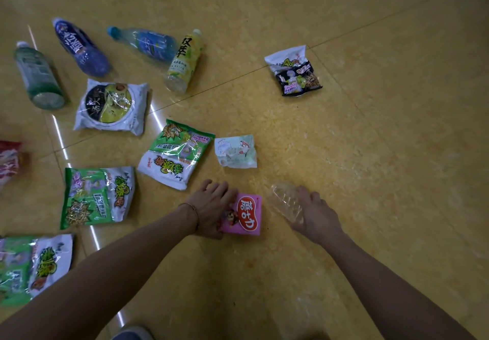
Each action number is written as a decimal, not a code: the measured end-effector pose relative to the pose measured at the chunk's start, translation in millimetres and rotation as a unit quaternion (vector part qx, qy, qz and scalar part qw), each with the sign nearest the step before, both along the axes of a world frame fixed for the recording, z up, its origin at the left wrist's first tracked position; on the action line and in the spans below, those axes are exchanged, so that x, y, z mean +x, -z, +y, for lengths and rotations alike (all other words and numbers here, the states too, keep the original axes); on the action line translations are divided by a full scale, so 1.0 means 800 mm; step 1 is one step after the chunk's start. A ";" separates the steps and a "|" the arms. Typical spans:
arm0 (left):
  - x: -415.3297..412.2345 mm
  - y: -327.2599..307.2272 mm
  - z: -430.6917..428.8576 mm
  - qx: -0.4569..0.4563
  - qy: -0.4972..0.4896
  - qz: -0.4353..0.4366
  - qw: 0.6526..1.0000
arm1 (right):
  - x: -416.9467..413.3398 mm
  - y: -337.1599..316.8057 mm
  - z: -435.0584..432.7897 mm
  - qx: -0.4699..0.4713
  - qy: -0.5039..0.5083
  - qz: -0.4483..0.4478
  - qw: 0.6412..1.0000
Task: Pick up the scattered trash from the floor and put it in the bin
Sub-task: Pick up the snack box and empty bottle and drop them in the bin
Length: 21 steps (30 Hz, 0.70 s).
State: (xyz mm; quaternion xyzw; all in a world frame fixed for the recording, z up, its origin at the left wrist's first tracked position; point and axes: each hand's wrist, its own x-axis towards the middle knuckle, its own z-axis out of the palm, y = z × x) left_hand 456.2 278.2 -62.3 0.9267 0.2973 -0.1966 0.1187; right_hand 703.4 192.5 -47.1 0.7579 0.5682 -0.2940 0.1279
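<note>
The floor (370, 154) is glossy yellow tile with thin joint lines, and the trash is spread over its left half. No bin is in view, so I cannot say where the things must go.

Near the bottom centre, the left hand (211, 207) covers the left edge of a pink packet (247, 214), with fingers curled over it and the thumb at its lower corner. I judge this to be a grip, but I cannot tell if the packet is lifted or still lies on the floor. The right hand (317, 215) is closed around a clear bottle (285, 202), held just beside the packet.

Still to collect are two green snack bags (176, 153) (96, 197), a small pale wrapper (235, 151), a black-and-white packet (293, 71), a white bag (112, 107) and four bottles, among them a yellow bottle (184, 62).

From here I see these risks. The pink packet is taken only at one edge, so its smooth film may slide out when raised. The clear bottle looks thin and slippery, so a loose grip could drop it and a hard one would crush it. With both hands full, adding a third thing would likely cause a drop.
</note>
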 end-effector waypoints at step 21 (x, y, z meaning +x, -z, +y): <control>-0.008 -0.279 0.009 -0.352 -0.386 -0.446 0.727 | -0.043 -0.281 0.064 0.179 0.292 0.330 0.880</control>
